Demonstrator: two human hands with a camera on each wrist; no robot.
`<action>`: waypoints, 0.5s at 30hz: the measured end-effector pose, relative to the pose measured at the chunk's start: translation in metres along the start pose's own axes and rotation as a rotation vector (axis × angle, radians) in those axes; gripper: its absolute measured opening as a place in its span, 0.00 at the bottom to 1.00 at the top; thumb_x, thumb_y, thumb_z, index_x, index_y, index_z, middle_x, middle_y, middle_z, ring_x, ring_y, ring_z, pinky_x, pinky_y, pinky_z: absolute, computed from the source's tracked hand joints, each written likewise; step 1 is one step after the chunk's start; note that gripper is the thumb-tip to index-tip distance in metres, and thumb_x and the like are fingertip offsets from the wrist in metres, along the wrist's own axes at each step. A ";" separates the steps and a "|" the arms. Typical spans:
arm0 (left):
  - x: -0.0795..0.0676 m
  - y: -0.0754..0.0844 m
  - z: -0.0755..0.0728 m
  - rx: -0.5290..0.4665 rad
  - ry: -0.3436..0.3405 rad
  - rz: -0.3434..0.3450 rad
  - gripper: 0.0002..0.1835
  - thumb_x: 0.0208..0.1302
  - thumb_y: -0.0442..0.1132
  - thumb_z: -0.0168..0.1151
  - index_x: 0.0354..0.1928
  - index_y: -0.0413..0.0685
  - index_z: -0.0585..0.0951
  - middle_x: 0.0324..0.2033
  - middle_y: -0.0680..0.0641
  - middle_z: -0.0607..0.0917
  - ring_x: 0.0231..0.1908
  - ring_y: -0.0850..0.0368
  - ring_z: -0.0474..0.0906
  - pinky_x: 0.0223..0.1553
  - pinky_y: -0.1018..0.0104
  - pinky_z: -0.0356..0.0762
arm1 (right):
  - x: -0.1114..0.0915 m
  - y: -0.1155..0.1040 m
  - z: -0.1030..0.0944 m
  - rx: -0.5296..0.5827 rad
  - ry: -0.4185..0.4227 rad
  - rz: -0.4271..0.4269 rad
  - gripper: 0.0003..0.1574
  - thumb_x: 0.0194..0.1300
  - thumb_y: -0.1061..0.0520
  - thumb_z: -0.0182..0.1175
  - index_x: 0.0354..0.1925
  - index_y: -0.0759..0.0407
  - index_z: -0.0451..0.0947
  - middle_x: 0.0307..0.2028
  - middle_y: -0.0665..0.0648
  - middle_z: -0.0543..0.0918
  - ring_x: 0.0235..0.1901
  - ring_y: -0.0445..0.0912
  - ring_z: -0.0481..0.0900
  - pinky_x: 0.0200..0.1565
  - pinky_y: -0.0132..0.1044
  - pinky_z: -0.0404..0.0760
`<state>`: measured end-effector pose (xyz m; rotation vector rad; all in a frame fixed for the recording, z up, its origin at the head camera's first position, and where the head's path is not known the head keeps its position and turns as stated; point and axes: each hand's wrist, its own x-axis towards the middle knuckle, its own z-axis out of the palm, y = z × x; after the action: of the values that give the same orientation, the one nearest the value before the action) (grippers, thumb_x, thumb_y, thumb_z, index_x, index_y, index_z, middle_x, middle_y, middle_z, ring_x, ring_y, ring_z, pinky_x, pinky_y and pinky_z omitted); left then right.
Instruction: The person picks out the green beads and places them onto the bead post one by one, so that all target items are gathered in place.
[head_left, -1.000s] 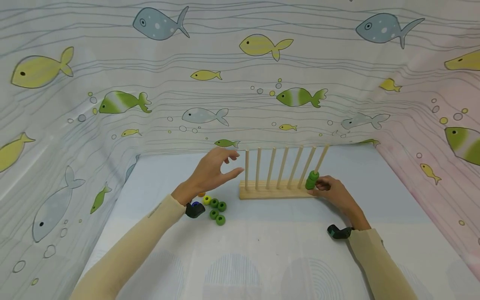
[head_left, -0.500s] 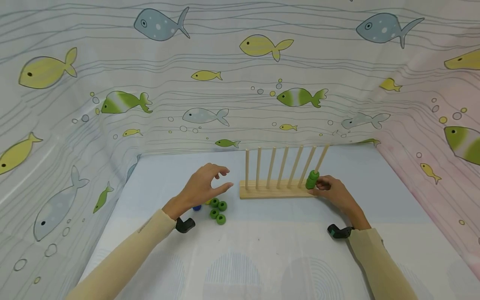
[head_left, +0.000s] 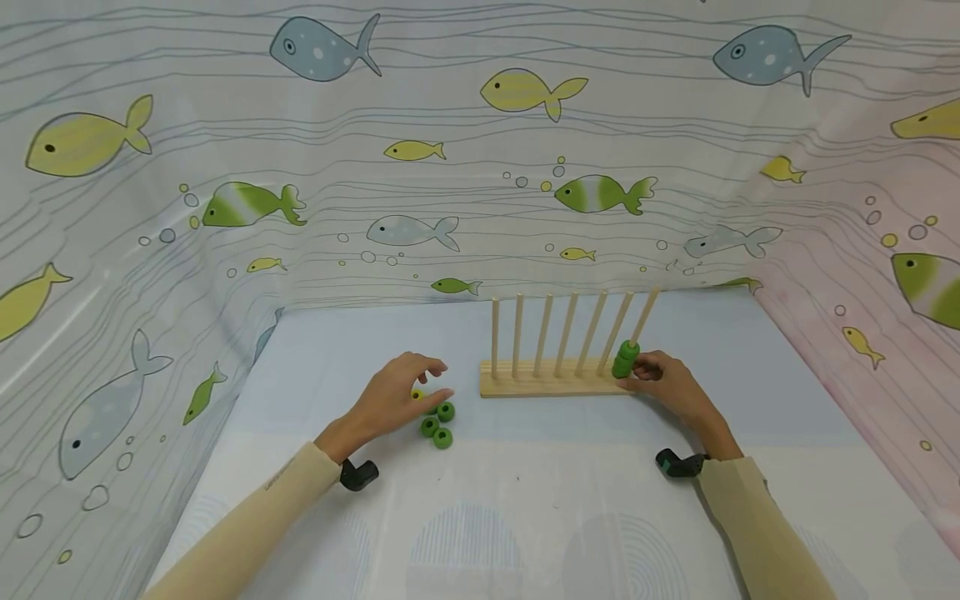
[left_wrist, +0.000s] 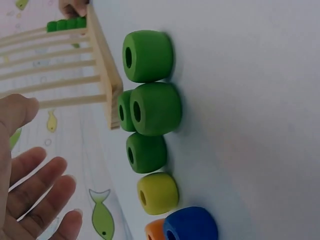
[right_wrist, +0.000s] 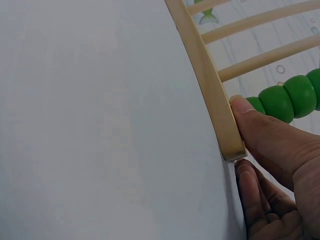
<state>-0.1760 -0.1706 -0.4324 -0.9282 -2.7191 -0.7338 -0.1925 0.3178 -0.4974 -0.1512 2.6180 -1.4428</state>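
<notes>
A wooden peg rack [head_left: 540, 387], with several upright pegs in a row, stands on the table. Stacked green beads [head_left: 626, 360] fill the lower part of its rightmost peg. My right hand [head_left: 667, 387] grips that end of the base; in the right wrist view its thumb [right_wrist: 242, 105] lies on the base beside the beads and the curled fingers are at the end. My left hand [head_left: 390, 396] hovers over loose beads, its fingers apart and nothing in them. The left wrist view shows green beads [left_wrist: 155, 109], a yellow bead [left_wrist: 159, 193], a blue bead [left_wrist: 192, 225] and an orange bead [left_wrist: 154, 229], partly hidden.
A fish-printed sheet [head_left: 495, 192] rises behind and at both sides of the table. The pale table surface [head_left: 555, 475] stretches in front of the rack. Small black wrist cameras [head_left: 360, 475] sit on both wrists.
My left hand has moved left and toward me, away from the rack's left end to above the loose beads. The right hand and the rack have stayed in place.
</notes>
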 end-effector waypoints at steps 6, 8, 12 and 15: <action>-0.012 -0.004 0.006 -0.034 -0.016 -0.025 0.21 0.65 0.50 0.73 0.54 0.46 0.85 0.45 0.50 0.86 0.40 0.53 0.80 0.39 0.60 0.78 | 0.000 0.000 0.001 -0.012 0.004 0.006 0.43 0.64 0.44 0.74 0.65 0.69 0.73 0.55 0.65 0.78 0.53 0.53 0.76 0.48 0.30 0.77; -0.016 -0.004 0.008 -0.054 -0.027 -0.023 0.21 0.65 0.49 0.73 0.54 0.45 0.85 0.45 0.49 0.86 0.40 0.52 0.80 0.39 0.60 0.78 | 0.001 0.000 0.001 -0.027 0.008 0.004 0.43 0.63 0.43 0.74 0.65 0.69 0.73 0.55 0.65 0.78 0.53 0.53 0.76 0.48 0.30 0.77; -0.024 -0.005 0.012 -0.107 -0.044 -0.004 0.20 0.64 0.47 0.74 0.54 0.45 0.84 0.45 0.48 0.86 0.41 0.53 0.80 0.42 0.60 0.79 | 0.002 0.001 0.001 -0.049 0.017 0.004 0.43 0.63 0.43 0.74 0.65 0.69 0.74 0.54 0.64 0.79 0.52 0.54 0.77 0.49 0.32 0.77; -0.028 -0.006 0.014 -0.139 -0.054 0.003 0.19 0.64 0.46 0.75 0.53 0.46 0.85 0.45 0.50 0.86 0.42 0.54 0.79 0.44 0.61 0.79 | 0.002 0.002 0.001 -0.049 0.016 0.002 0.43 0.63 0.43 0.74 0.65 0.69 0.74 0.54 0.64 0.79 0.52 0.54 0.77 0.48 0.31 0.77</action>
<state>-0.1582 -0.1825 -0.4554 -0.9941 -2.7412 -0.9200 -0.1945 0.3176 -0.4995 -0.1429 2.6672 -1.3855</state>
